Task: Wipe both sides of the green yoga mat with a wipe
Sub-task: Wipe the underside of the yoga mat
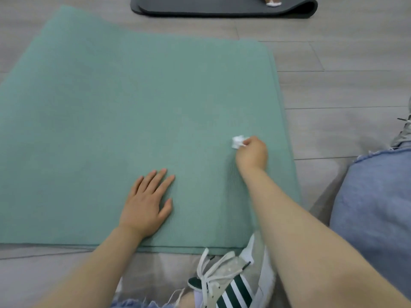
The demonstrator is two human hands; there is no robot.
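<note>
One view only, from the head camera, so all notes come from it.

I log the green yoga mat [124,112] spread on the grey plank floor [347,85], filling most of the frame. Along its right and near edges a second layer shows just beneath the top one, so I judge it folded over on itself.

Left hand [148,203]: flat on the mat near the near edge, palm down, fingers straight and slightly fanned, gripping nothing. I read it as pinning the mat.

Right hand [252,155]: fingers curled, pinching a small crumpled white wipe [238,141] at the fingertips. The wipe sits on or just above the mat towards its right edge; I cannot tell whether it touches.

Handling, my judgement: the mat looks soft, thin and light, with a fine woven-looking texture that should grip rather than slide. It will flop, not hold shape, so turning it calls for taking an edge or corner and peeling it over, preferably with both hands. The wipe is tiny against the area to cover, and likely to shred or ball up further.

Other items: a white sneaker [235,278] with dark green stripes at the near edge, denim-clad knee [373,207] at right, a second shoe [403,134] at far right, and a dark grey mat [222,7] folded at the top of frame with something white and orange on it, too cropped to identify.

Writing: none legible. The sneaker's stripes are the only marking; I read no brand name.
</note>
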